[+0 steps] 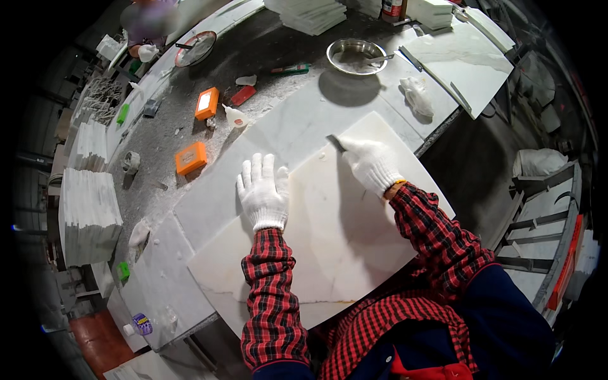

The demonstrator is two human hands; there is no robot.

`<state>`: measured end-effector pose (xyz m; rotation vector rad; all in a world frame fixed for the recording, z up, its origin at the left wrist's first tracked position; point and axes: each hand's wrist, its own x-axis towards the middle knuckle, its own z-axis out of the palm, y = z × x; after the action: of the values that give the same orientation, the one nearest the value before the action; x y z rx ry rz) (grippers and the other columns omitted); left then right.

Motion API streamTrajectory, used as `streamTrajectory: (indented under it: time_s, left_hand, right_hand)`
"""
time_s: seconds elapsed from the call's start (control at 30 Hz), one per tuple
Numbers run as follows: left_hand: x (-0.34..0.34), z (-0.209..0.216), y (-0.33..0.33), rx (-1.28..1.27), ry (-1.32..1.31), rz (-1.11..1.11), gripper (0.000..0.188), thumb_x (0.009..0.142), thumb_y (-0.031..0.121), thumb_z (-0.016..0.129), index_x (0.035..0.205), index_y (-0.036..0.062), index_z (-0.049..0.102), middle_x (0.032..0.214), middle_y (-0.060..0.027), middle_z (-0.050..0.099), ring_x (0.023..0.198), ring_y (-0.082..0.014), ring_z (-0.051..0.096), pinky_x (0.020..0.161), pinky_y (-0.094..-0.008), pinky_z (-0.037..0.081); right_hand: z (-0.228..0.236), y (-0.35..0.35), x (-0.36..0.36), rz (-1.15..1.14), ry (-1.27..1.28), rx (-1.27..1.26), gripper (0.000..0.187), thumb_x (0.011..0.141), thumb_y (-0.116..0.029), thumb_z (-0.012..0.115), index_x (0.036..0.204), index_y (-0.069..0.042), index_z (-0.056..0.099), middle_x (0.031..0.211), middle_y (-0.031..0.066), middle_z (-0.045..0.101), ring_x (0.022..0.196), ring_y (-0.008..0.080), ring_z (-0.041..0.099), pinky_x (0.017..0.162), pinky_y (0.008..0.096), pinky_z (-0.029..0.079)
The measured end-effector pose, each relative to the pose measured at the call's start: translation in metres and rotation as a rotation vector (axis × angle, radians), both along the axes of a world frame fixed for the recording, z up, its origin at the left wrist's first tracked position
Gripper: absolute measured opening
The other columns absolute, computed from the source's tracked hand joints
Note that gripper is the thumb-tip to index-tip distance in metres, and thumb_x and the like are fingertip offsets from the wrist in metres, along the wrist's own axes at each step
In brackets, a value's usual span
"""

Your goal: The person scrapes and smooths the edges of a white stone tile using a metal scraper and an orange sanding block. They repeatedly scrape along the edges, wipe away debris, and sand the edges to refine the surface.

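Observation:
A large white marble slab (pixel 316 253) with faint veins lies on the table in front of me, its near edge by my apron. My left hand (pixel 265 193), in a white knit glove, rests flat near the slab's left edge with the fingers stretched out. Over the slab's far part, my gloved right hand (pixel 373 164) is closed round a small flat dark blade (pixel 336 144), perhaps a scraper. The blade's tip points away to the left; its grip is hidden in the glove. Close by the blade, a small round spot (pixel 322 156) shows on the slab.
Beyond the slab stand a steel bowl (pixel 335 65) with a tool in it and a crumpled plastic bag (pixel 416 98). Two orange boxes (pixel 190 158) and a white squeeze bottle (pixel 235 116) lie left of it. Tile stacks (pixel 92 215) line the left; another person (pixel 149 25) is far left.

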<state>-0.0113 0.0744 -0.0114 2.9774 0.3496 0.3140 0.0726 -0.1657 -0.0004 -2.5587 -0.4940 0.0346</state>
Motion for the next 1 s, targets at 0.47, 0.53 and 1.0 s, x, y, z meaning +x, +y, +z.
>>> streamTrajectory:
  time_s: [0.47, 0.53, 1.0]
  left_hand:
    - [0.002, -0.010, 0.000, 0.026, -0.111, -0.040, 0.049, 0.104, 0.042, 0.053, 0.141, 0.0116, 0.060, 0.152, -0.0126, 0.054, 0.143, -0.0357, 0.044, 0.122, -0.0513, 0.029]
    - [0.001, -0.010, 0.001, 0.026, -0.100, -0.020, 0.049, 0.104, 0.042, 0.053, 0.141, 0.0113, 0.060, 0.152, -0.0126, 0.054, 0.143, -0.0356, 0.044, 0.122, -0.0512, 0.029]
    - [-0.001, -0.013, 0.002, 0.025, -0.142, -0.017, 0.048, 0.103, 0.042, 0.056, 0.139, 0.0105, 0.061, 0.150, -0.0130, 0.056, 0.142, -0.0353, 0.045, 0.121, -0.0516, 0.031]
  right_hand:
    - [0.008, 0.002, 0.000, -0.054, 0.071, -0.058, 0.023, 0.096, -0.021, 0.060, 0.114, -0.019, 0.073, 0.089, 0.0171, 0.074, 0.082, 0.0387, 0.072, 0.071, 0.0523, 0.055]
    - [-0.003, 0.006, -0.001, -0.018, 0.035, -0.025, 0.026, 0.095, -0.023, 0.061, 0.116, -0.022, 0.076, 0.092, 0.0167, 0.075, 0.085, 0.0391, 0.072, 0.074, 0.0496, 0.056]
    - [0.014, 0.007, -0.021, 0.035, 0.083, -0.107, 0.044, 0.094, -0.021, 0.065, 0.137, -0.022, 0.061, 0.087, 0.0155, 0.073, 0.082, 0.0378, 0.071, 0.071, 0.0495, 0.055]
